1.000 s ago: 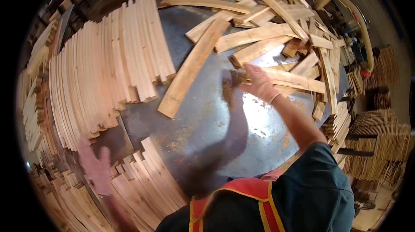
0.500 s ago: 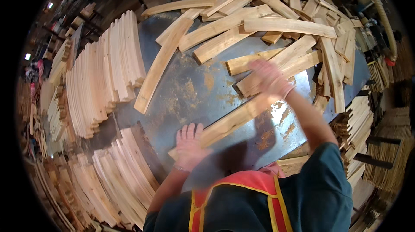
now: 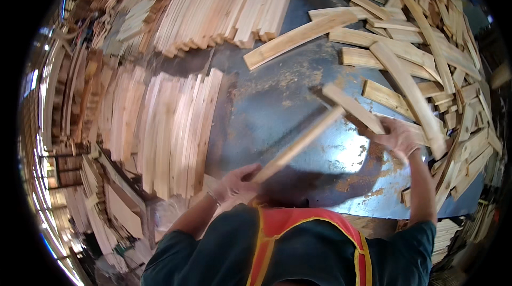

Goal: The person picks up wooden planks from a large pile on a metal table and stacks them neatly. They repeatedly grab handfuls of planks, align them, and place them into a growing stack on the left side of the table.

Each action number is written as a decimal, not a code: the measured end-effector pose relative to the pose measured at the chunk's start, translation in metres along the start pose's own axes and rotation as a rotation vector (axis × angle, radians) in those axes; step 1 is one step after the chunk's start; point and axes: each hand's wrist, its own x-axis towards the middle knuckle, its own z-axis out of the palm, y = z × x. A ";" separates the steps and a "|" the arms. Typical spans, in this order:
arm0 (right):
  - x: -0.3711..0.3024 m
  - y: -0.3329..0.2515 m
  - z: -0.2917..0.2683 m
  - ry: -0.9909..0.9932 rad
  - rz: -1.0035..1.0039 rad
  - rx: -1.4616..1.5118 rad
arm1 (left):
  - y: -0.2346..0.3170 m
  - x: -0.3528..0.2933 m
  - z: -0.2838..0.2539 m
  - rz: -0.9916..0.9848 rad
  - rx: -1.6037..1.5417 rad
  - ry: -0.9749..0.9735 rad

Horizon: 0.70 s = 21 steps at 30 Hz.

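My left hand is closed around the near end of a wooden board, which stands on its narrow edge and slants up and away to the right. My right hand grips the near end of a second wooden board, whose far end reaches up and to the left, by the tip of the first. Both boards are somewhat smeared by motion. Under them lies a grey metal tabletop with patches of sawdust. Just beyond the right hand's board, another board rests on the table.
A loose heap of boards covers the table's right and far side. Rows of boards standing on edge fill the far left and near left. One single board lies between the far row and the heap.
The view has swung to the left. My left hand, spread flat on a board's end before, now grips it, and the board is turned onto its edge. My right hand has moved onto another board.
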 end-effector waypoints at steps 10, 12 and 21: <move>0.024 -0.184 0.205 -0.424 -0.043 1.751 | -0.080 -0.061 -0.042 0.072 1.082 0.701; 0.016 -0.205 0.222 -0.481 -0.139 1.811 | -0.094 -0.080 -0.077 0.047 1.451 1.005; -0.025 -0.306 0.281 -0.281 -0.197 1.036 | -0.059 -0.052 -0.062 0.135 1.166 0.704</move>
